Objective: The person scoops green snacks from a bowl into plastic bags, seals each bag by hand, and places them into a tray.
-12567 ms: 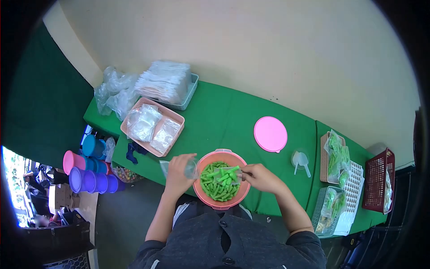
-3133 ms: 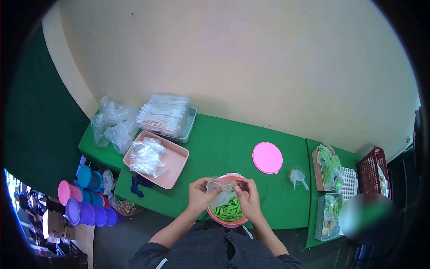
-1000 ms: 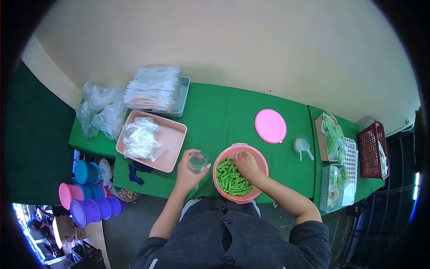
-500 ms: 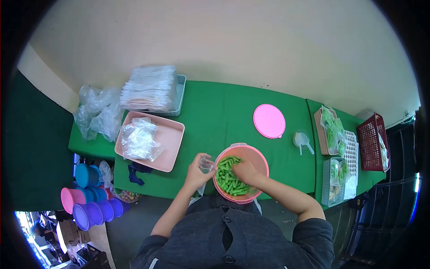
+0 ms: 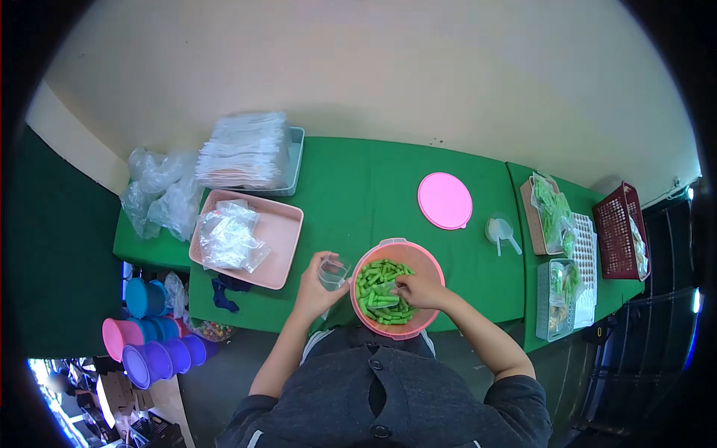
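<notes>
A pink bucket (image 5: 435, 261) stands at the table's near edge, partly filled with short green sticks (image 5: 379, 312). My right hand (image 5: 420, 290) is inside the bucket, its fingers closed on a clear plastic scoop (image 5: 385, 296) that lies among the sticks. Left of the bucket, my left hand (image 5: 312, 287) grips a clear plastic cup (image 5: 333, 273), tilted with its mouth toward the bucket. No sticks show in this cup.
Left on the green table (image 5: 347, 194) are a pink tray (image 5: 278, 239) of clear bags and a stack of white packets (image 5: 243, 153). A pink lid (image 5: 445, 201) and a measuring cup (image 5: 502, 231) lie right, before several baskets (image 5: 618, 231).
My right hand has drawn up and slightly right among the sticks, bringing the clear scoop into view. My left hand has shifted a little left with the cup.
</notes>
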Motion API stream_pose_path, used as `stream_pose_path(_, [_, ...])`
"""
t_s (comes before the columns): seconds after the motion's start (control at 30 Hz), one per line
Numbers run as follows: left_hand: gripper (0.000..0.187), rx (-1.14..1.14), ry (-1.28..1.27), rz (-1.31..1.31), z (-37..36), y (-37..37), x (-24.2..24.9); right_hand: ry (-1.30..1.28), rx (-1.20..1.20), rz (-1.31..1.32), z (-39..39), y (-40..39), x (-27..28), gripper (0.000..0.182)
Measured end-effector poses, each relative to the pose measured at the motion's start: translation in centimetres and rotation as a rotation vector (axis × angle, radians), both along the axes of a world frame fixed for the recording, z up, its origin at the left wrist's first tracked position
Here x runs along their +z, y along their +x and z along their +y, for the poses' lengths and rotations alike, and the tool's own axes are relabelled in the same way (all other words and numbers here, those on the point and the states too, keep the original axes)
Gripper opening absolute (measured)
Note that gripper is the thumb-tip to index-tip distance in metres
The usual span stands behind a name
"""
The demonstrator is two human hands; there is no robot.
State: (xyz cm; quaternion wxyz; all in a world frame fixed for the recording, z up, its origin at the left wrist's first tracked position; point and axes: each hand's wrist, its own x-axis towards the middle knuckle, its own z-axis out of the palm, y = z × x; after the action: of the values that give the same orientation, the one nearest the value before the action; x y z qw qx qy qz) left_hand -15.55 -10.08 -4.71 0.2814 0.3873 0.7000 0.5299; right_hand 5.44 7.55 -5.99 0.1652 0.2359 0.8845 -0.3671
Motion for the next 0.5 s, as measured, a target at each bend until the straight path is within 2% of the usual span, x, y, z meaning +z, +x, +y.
stream_pose_path(0.13, [0.057,-0.048,-0.016,0.123,0.1,-0.5,2.9,-0.068,-0.104,0.121,0.7,1.4,5.3,0.027])
stream_pose_path(0.17, [0.059,-0.099,-0.023,0.220,0.2,-0.5,3.2,-0.105,-0.155,0.179,0.9,1.8,6.9,0.028])
stream_pose_path(0.23, [0.060,-0.155,-0.028,0.317,0.6,-0.2,3.9,-0.113,-0.170,0.158,1.4,2.7,9.1,0.027])
stream_pose_path(0.3, [0.063,-0.273,0.012,0.592,1.3,0.5,4.7,-0.109,-0.233,0.303,1.5,3.8,10.6,0.025])
stream_pose_path(0.4, [0.067,-0.328,0.013,0.658,2.5,2.3,5.8,-0.072,-0.282,0.208,0.8,3.9,14.9,0.025])
stream_pose_path(0.5, [0.070,-0.371,0.034,0.687,3.7,3.8,6.4,-0.023,-0.299,0.220,0.1,4.1,15.5,0.026])
